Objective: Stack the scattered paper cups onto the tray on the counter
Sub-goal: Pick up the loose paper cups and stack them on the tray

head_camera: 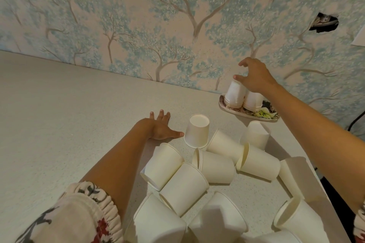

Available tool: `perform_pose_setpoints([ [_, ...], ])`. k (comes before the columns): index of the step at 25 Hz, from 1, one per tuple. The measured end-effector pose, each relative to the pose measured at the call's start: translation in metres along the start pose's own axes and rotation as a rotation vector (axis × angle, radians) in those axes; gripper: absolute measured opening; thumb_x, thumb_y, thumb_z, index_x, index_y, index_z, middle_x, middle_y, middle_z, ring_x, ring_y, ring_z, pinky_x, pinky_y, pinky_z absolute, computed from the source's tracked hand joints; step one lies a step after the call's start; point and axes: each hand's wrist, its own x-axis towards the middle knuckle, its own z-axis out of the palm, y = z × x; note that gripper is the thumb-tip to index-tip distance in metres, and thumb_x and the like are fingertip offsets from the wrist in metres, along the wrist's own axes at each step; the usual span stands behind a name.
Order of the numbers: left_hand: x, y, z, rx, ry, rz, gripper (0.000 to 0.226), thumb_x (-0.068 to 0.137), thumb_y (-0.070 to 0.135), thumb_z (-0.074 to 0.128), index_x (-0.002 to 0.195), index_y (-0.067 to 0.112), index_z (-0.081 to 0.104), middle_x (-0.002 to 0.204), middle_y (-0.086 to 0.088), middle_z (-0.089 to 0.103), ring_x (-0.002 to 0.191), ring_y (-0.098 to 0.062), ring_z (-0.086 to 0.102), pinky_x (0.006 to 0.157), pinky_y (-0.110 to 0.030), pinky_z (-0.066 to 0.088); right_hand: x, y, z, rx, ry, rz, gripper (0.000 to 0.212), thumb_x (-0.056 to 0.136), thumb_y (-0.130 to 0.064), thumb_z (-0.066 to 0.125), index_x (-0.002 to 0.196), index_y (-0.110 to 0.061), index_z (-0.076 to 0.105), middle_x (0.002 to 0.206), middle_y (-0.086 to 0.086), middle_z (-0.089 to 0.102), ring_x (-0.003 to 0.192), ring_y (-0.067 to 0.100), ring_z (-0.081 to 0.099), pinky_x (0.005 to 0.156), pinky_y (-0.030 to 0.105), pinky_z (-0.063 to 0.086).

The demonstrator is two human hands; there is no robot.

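Note:
A flowered tray (265, 114) sits on the counter against the wall and bears two stacks of upturned white paper cups, a left stack (234, 95) and a right stack (253, 101). My right hand (254, 79) hovers over both stacks with fingers spread, one fingertip touching the top of the left stack. My left hand (160, 128) lies flat on the counter, its thumb nearly touching a single upturned cup (197, 132). Several more cups lie scattered on their sides in front of me, such as one (164, 165) by my left forearm and another (258, 162) to its right.
The pale speckled counter (69, 114) stretches away to the left. Wallpaper with blue trees covers the wall behind the tray, with a dark hole (324, 23) at upper right. The counter's edge runs down the right side (324, 189).

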Motion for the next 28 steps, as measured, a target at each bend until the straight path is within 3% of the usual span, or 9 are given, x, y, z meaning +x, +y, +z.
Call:
perform_pose_setpoints([
  [3, -0.001, 0.001, -0.001, -0.017, -0.004, -0.004, 0.106, 0.083, 0.076, 0.042, 0.155, 0.022, -0.014, 0.161, -0.004, -0.024, 0.146, -0.037, -0.023, 0.117, -0.057, -0.002, -0.021, -0.036, -0.001, 0.121, -0.069, -0.102, 0.043, 0.089, -0.042, 0.069, 0.121, -0.015, 0.061, 0.123, 0.005, 0.061, 0.111, 0.022, 0.058, 0.092, 0.034, 0.047],
  [6, -0.003, 0.002, -0.002, -0.028, -0.008, -0.004, 0.106, 0.084, 0.076, 0.043, 0.155, 0.022, -0.014, 0.161, -0.004, -0.025, 0.146, -0.037, -0.024, 0.117, -0.056, -0.002, -0.053, -0.077, 0.005, 0.195, -0.273, -0.179, 0.049, 0.082, -0.063, 0.065, 0.109, -0.022, 0.066, 0.112, -0.005, 0.067, 0.101, 0.012, 0.062, 0.082, 0.025, 0.046],
  [9, -0.005, 0.001, -0.002, -0.032, -0.010, -0.003, 0.107, 0.084, 0.075, 0.044, 0.154, 0.021, -0.015, 0.161, -0.004, -0.025, 0.145, -0.037, -0.024, 0.117, -0.056, -0.003, -0.080, -0.105, 0.011, 0.032, -0.555, -0.225, 0.072, 0.070, -0.080, 0.060, 0.121, -0.030, 0.059, 0.122, -0.009, 0.059, 0.107, 0.012, 0.057, 0.085, 0.028, 0.045],
  [12, -0.005, 0.002, -0.002, -0.023, 0.001, -0.001, 0.106, 0.085, 0.074, 0.044, 0.155, 0.021, -0.014, 0.161, -0.005, -0.024, 0.146, -0.037, -0.023, 0.117, -0.056, -0.003, -0.098, -0.114, 0.022, -0.201, -0.714, -0.233, 0.076, 0.072, -0.071, 0.068, 0.132, -0.029, 0.049, 0.127, -0.005, 0.053, 0.110, 0.018, 0.052, 0.091, 0.036, 0.047],
  [18, -0.004, 0.002, -0.002, -0.013, 0.001, -0.002, 0.106, 0.085, 0.075, 0.043, 0.155, 0.020, -0.014, 0.161, -0.005, -0.024, 0.146, -0.037, -0.023, 0.117, -0.056, -0.002, -0.105, -0.115, 0.032, -0.166, -0.635, -0.233, 0.054, 0.089, -0.049, 0.064, 0.134, -0.026, 0.045, 0.130, 0.007, 0.051, 0.112, 0.025, 0.052, 0.093, 0.038, 0.044],
  [22, -0.004, 0.001, -0.003, -0.022, -0.010, 0.003, 0.106, 0.085, 0.075, 0.043, 0.155, 0.020, -0.015, 0.161, -0.005, -0.024, 0.146, -0.038, -0.023, 0.117, -0.056, -0.002, -0.089, -0.105, 0.018, -0.031, -0.536, -0.161, 0.053, 0.091, -0.045, 0.064, 0.133, -0.021, 0.043, 0.128, 0.008, 0.055, 0.101, 0.023, 0.053, 0.080, 0.035, 0.047],
  [25, -0.006, 0.001, -0.003, -0.027, -0.012, 0.014, 0.105, 0.085, 0.074, 0.043, 0.155, 0.020, -0.015, 0.161, -0.005, -0.025, 0.145, -0.037, -0.023, 0.117, -0.056, -0.002, -0.067, -0.087, 0.006, 0.074, -0.382, -0.069, 0.049, 0.091, -0.039, 0.066, 0.130, -0.018, 0.044, 0.128, 0.010, 0.055, 0.098, 0.025, 0.055, 0.071, 0.033, 0.043],
  [28, -0.007, 0.001, -0.002, -0.043, -0.006, 0.011, 0.105, 0.086, 0.073, 0.044, 0.155, 0.020, -0.014, 0.161, -0.004, -0.025, 0.145, -0.036, -0.024, 0.117, -0.055, -0.002, -0.040, -0.062, -0.009, 0.081, -0.170, 0.043, 0.051, 0.092, -0.035, 0.066, 0.133, -0.016, 0.043, 0.133, 0.013, 0.050, 0.110, 0.032, 0.055, 0.079, 0.038, 0.045],
])
